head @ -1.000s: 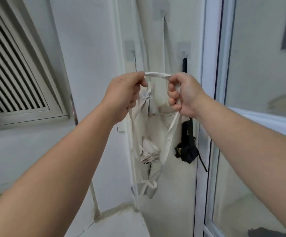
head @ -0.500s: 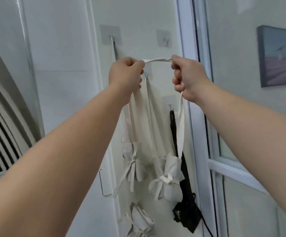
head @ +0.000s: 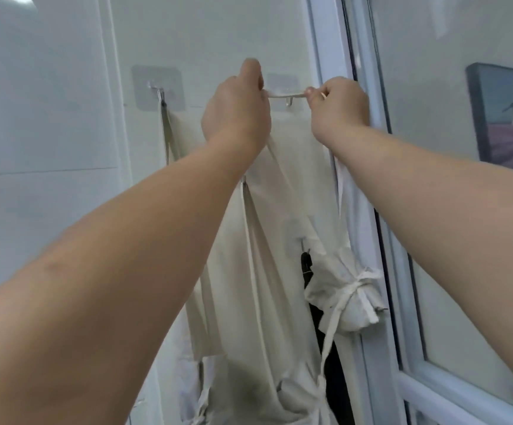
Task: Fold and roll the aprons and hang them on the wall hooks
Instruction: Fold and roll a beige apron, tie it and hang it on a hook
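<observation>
White tiled wall (head: 49,87) fills most of the view. Pale door frame (head: 368,154) runs down from 1 o'clock, framed picture (head: 506,118) at 3 o'clock.

Both arms are raised towards 12 o'clock.
- left grip (head: 236,108): fingers curled, pinching the left end of the neck strap (head: 285,95).
- right grip (head: 338,108): thumb and fingers pinching the right end of the same strap.

I see the strap pulled level between the two grips, right across the stick-on hook (head: 289,101). The hook's metal tip shows just under the strap — I cannot tell whether the strap sits on it or only hangs in front.

Task item: rolled apron (head: 350,299), a cream bundle tied round with its own strings. It hangs at 5 o'clock from centre, below the right grip and against the door frame. One side of the strap runs from the right grip down to it; one loose tie trails lower.

Other items on the wall:
- second hook (head: 158,87) at 10 o'clock, a grey strap (head: 165,127) hanging from it.
- flat cream cloth (head: 264,240) hanging through centre down to 6 o'clock, partly behind my left forearm.
- lower hook (head: 302,243) carries a black apron (head: 328,348) — partly covered by the rolled apron.
</observation>
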